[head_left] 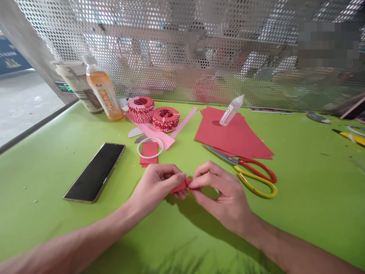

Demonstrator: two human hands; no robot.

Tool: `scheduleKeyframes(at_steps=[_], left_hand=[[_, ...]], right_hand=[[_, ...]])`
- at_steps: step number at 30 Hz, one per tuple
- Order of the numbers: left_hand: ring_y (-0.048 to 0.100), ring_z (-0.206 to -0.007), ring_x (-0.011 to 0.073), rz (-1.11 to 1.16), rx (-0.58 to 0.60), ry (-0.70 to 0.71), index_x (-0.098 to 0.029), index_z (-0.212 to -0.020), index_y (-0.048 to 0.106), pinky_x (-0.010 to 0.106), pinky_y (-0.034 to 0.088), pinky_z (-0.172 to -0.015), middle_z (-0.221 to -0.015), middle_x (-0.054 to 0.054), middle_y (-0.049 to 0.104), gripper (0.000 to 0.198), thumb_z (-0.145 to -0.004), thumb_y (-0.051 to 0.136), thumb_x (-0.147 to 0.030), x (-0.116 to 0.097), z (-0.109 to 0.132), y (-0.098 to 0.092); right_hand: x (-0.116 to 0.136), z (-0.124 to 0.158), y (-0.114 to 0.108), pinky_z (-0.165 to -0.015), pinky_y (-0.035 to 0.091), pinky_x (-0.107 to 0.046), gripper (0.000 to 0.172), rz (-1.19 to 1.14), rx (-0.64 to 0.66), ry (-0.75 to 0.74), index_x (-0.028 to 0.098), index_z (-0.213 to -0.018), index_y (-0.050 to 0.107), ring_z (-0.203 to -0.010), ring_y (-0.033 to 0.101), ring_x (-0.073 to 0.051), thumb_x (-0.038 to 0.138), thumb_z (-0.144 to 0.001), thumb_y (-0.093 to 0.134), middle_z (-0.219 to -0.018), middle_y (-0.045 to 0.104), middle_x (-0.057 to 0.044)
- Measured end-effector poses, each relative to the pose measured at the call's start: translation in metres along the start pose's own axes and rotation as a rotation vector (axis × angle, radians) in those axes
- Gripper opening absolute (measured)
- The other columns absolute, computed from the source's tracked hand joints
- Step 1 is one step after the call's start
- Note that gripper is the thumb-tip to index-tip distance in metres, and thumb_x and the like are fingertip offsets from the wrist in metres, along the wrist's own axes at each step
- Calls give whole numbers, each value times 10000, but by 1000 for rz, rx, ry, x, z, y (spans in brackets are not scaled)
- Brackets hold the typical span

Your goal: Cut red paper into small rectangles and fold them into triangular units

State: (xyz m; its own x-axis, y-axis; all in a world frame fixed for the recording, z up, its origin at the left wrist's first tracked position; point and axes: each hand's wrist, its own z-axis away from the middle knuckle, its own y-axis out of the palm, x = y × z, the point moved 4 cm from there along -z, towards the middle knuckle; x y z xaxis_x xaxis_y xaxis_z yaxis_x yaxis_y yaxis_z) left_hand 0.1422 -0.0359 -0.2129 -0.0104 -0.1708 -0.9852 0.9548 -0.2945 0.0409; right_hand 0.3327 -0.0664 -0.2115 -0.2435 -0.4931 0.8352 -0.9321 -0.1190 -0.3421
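Between my two hands is a small piece of folded red paper (180, 187), held just above the green table. My left hand (159, 182) pinches its left part, thumb on top and fingers beneath. At its right end, my right hand (221, 190) grips it between thumb and fingertips. The fingers cover much of the paper, so its full shape is hidden. Just beyond my left hand lie small red paper rectangles (149, 161) with a white ring (138, 150) on top. Scissors (234, 161) with one red and one yellow handle lie beside my right hand.
A phone (95, 173) lies at left. Behind stand a drink bottle (104, 93), a cup (82, 85) and two pleated red-pink paper rings (141, 110), near pink strips (159, 136). A glue bottle (230, 112) rests on red sheets (225, 137). A perforated metal panel (171, 68) borders the table (299, 220).
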Motion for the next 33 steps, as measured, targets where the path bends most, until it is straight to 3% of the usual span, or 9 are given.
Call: scheduleKeyframes(at_steps=[5, 8, 11, 15, 26, 33], left_hand=[[702, -439, 185, 41, 32, 34, -178, -597, 759, 226, 521, -432, -485, 14, 729, 201, -743, 699, -303, -2, 0, 1], [710, -444, 192, 3, 43, 30, -170, -614, 763, 215, 500, -405, -493, 28, 739, 210, -758, 694, -305, -2, 2, 1], [716, -458, 197, -29, 65, 28, -166, -632, 764, 222, 514, -417, -505, 47, 757, 212, -778, 680, -295, 0, 2, 2], [730, -481, 211, -51, 81, 25, -180, -640, 751, 239, 540, -428, -528, 46, 768, 210, -797, 666, -289, 2, 2, 2], [733, -478, 211, -59, 96, 11, -183, -609, 724, 245, 556, -428, -541, 42, 766, 198, -777, 655, -260, 2, 4, 5], [721, -475, 211, -69, 89, -11, -187, -601, 714, 251, 545, -431, -520, 30, 747, 173, -738, 610, -211, 1, 5, 4]], right_hand=[[-2, -1, 1, -755, 690, -392, 99, -161, -7, 176, 348, -949, 910, -821, 785, -259, 303, -966, 997, -919, 833, -6], [-12, 1, 4, -665, 603, -337, 184, -248, 39, 395, 295, -909, 857, -714, 693, -212, 409, -987, 978, -806, 786, 16], [-19, 2, 10, -608, 535, -317, 295, -283, 155, 505, 259, -860, 853, -656, 628, -192, 505, -1007, 921, -737, 740, 14], [-20, 1, 12, -592, 516, -321, 339, -307, 209, 542, 265, -791, 822, -619, 599, -186, 525, -998, 891, -714, 725, 13], [-13, -1, 15, -539, 370, -304, 303, -318, 198, 521, 259, -725, 801, -566, 480, -144, 413, -949, 935, -633, 627, 60], [-15, 1, 14, -515, 351, -299, 290, -320, 210, 547, 266, -738, 781, -563, 472, -144, 421, -939, 921, -645, 597, 67]])
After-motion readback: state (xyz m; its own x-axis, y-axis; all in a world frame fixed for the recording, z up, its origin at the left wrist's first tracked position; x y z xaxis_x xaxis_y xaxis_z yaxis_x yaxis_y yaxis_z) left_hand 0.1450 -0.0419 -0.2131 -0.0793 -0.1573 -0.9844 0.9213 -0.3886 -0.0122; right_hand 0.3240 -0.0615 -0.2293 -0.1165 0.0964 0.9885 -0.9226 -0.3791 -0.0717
